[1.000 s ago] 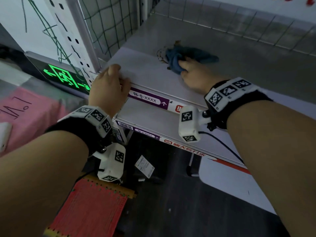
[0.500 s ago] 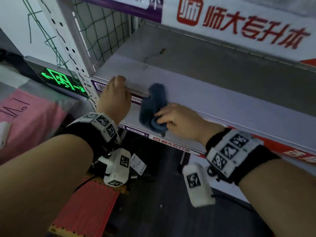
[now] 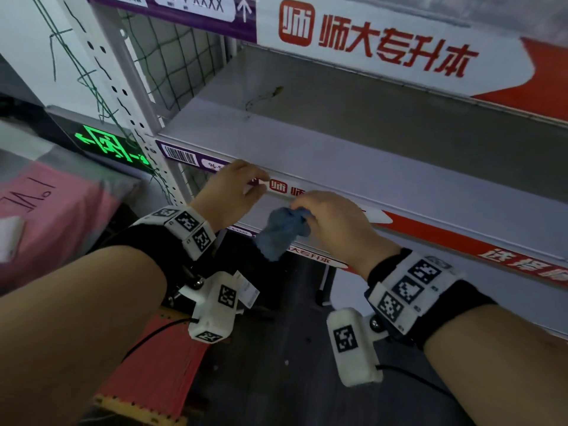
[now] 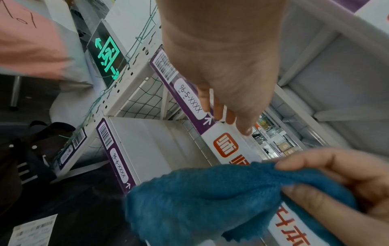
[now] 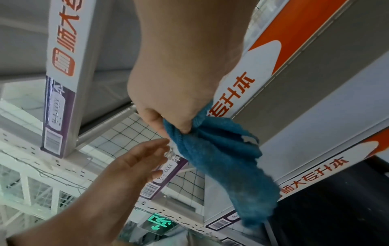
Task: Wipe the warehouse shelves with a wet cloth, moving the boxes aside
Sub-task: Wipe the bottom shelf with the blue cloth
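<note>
My right hand [image 3: 307, 216] pinches a crumpled blue cloth [image 3: 282, 233] that hangs in the air just in front of the shelf's front edge [image 3: 353, 192]. In the right wrist view the thumb and fingers of the right hand [image 5: 181, 126] bunch the cloth [image 5: 223, 159], whose free end droops. My left hand [image 3: 246, 182] hovers open, fingers straight, beside the cloth and in front of the purple label strip [image 3: 190, 158]. The left wrist view shows the left hand [image 4: 238, 116] off the shelf, with the cloth [image 4: 210, 199] below it. The grey shelf board [image 3: 338, 142] holds no boxes in view.
A bit of debris [image 3: 276, 92] lies far back on the shelf board. A perforated white upright [image 3: 123, 96] and green netting [image 3: 172, 63] close the left side. The upper shelf's banner [image 3: 384, 47] overhangs. A green exit sign [image 3: 107, 146], pink parcel [image 3: 46, 207] and red mat [image 3: 159, 364] sit left and below.
My right hand lifted the cloth off the shelf board and drew it back past the front edge. My left hand let go of the shelf edge and moved right toward the cloth.
</note>
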